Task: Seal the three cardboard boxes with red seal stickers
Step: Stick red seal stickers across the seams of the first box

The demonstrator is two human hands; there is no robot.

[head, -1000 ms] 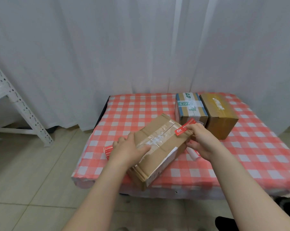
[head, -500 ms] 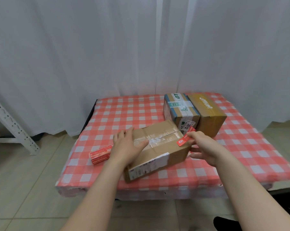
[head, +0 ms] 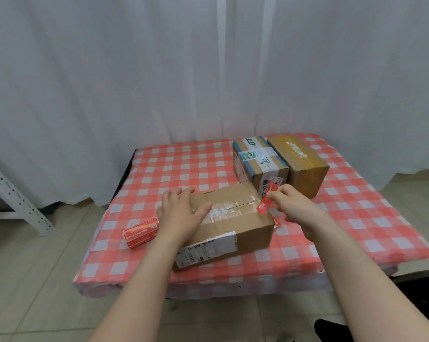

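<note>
On the near half of the low table, the nearest box (head: pixel 235 218) lies at an angle, with its taped seam facing up and a shipping label on its front. Behind it, at the far right, a taped box (head: pixel 258 156) with green print and a plain brown box (head: pixel 304 166) stand side by side, touching.

The left hand (head: pixel 181 213) lies flat on the nearest box's left end, fingers straight and spread, steadying it. The right hand (head: pixel 295 206) hovers at the box's far right corner. Its thumb and forefinger pinch a red seal sticker (head: pixel 263 206), whose lower end sits at the end of the seam. I cannot tell whether it has touched down yet.

Sealing this first box looks to be the step in hand, as I see no seal laid across a seam on any of the three. The next move calls for lowering the sticker so that it bridges the seam, then smoothing it flat while the left hand keeps the box from sliding. A thin sticker may curl or cling to the fingers.

A white curtain (head: pixel 159 70) fills the background above a pale tiled floor (head: pixel 35 280). A red-and-white checked cloth (head: pixel 184 169) covers the table. A white perforated metal frame (head: pixel 16 198) stands at the left, and a small red packet (head: pixel 140 232) lies just beside the left wrist.
</note>
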